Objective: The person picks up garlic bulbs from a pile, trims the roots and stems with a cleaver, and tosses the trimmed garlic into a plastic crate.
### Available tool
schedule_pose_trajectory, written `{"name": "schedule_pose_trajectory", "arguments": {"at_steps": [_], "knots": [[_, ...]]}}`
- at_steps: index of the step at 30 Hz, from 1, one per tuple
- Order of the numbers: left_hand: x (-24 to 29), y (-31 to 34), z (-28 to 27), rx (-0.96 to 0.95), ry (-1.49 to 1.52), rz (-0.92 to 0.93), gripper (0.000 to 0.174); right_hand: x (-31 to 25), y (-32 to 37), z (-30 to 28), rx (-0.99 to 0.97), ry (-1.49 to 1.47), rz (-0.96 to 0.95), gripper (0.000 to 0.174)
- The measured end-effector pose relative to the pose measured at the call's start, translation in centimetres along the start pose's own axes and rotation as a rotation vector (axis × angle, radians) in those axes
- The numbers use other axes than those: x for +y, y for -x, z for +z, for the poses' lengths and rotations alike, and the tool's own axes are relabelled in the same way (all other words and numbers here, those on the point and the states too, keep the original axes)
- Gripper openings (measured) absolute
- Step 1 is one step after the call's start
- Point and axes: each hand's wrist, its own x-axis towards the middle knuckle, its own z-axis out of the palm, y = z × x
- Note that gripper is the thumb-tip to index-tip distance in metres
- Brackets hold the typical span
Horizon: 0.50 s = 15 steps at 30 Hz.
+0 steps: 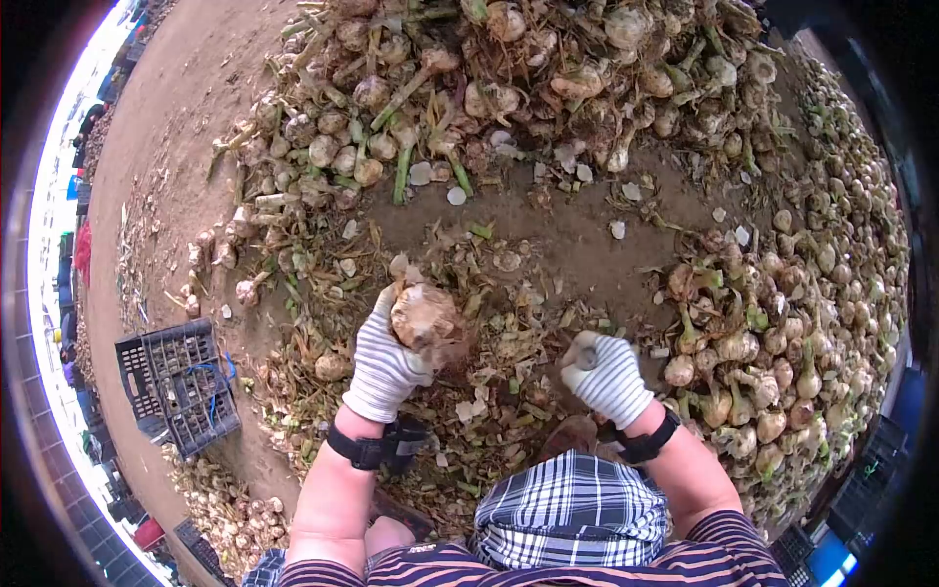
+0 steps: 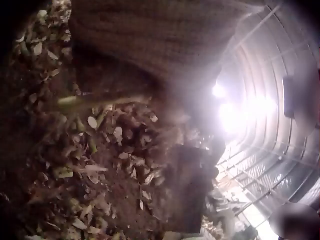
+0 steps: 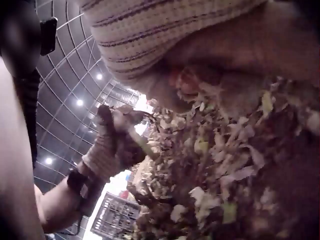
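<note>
My left hand [image 1: 383,357], in a striped, soiled glove, grips a large garlic bulb [image 1: 424,315] with loose papery skin. In the right wrist view the same left hand [image 3: 111,145] is raised, a green stem piece beside it. My right hand [image 1: 608,374], gloved alike, has bent fingers and sits low over the litter, left of a garlic pile [image 1: 748,352]. A blurred reddish patch [image 3: 187,82] shows under that hand in the right wrist view; I cannot tell whether it is something held. Dark blur hides the left fingers in the left wrist view.
A big heap of garlic with stems [image 1: 587,68] lies ahead, and more garlic [image 1: 851,245] lines the right. Cut stems and skins [image 1: 499,362] cover the ground between the hands. A black plastic crate [image 1: 181,386] stands at left. Plaid cloth [image 1: 572,509] covers my lap.
</note>
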Motion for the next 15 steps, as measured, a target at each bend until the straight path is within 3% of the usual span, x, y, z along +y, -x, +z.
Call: {"name": "schedule_pose_trajectory", "arguments": {"at_steps": [1,5,7,8,11,12,13,15], "knots": [[-0.3,0.2,-0.5,-0.04,-0.087,-0.013,0.081,-0.6,0.2,0.3,-0.083,-0.111,-0.023,0.019],[-0.3,0.8,0.3,-0.091,0.103,-0.204,0.081,-2.6,-0.4,-0.1,-0.175,0.01,-0.02,0.016],[1.5,1.4,1.0,-0.321,0.41,-0.391,0.07,-3.9,-0.3,-1.1,-0.19,-0.022,-0.009,0.008],[1.5,1.3,1.5,-0.228,0.379,-0.454,0.054,-4.2,-0.2,-1.1,-0.171,0.052,-0.047,0.009],[1.0,0.8,1.5,-0.248,0.181,-0.589,0.042,-4.7,0.0,-1.3,-0.161,0.162,-0.09,0.015],[1.2,0.9,2.3,-0.143,0.07,-0.566,0.025,-5.0,0.1,-1.4,-0.164,0.194,-0.098,0.019],[0.9,0.8,2.2,-0.142,0.07,-0.569,0.025,-5.4,0.1,-1.5,-0.166,0.193,-0.096,0.019],[-0.5,0.5,1.7,-0.234,-0.748,-0.019,0.021,-6.6,0.3,-1.8,-0.147,0.319,-0.141,0.02]]}}
